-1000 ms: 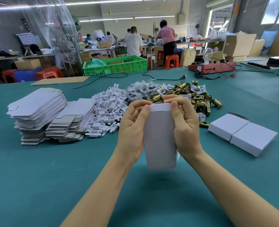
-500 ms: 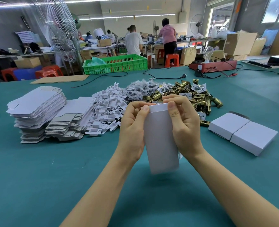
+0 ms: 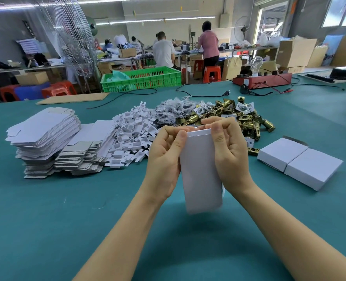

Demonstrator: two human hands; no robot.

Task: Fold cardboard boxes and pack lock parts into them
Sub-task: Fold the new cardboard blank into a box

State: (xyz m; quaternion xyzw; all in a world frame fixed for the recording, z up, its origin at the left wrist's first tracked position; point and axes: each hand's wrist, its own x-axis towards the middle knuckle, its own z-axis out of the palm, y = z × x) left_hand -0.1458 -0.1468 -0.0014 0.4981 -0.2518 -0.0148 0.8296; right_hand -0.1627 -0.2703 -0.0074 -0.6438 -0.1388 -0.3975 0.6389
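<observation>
Our fingers [image 3: 218, 126] curl over the top edge of the white box [image 3: 201, 175], left hand [image 3: 164, 157] and right hand [image 3: 231, 157] gripping its sides, upright above bare green bench [image 3: 66, 220]; brass lock parts [image 3: 247, 118] lie behind.

green crate [image 3: 141, 79], red stools [image 3: 211, 73], light bulb [image 3: 256, 63]

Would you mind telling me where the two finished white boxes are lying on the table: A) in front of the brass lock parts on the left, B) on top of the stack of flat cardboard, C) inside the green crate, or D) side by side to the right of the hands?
D: the two closed white boxes lie touching side by side on the green table, to the right of the right hand.
</observation>
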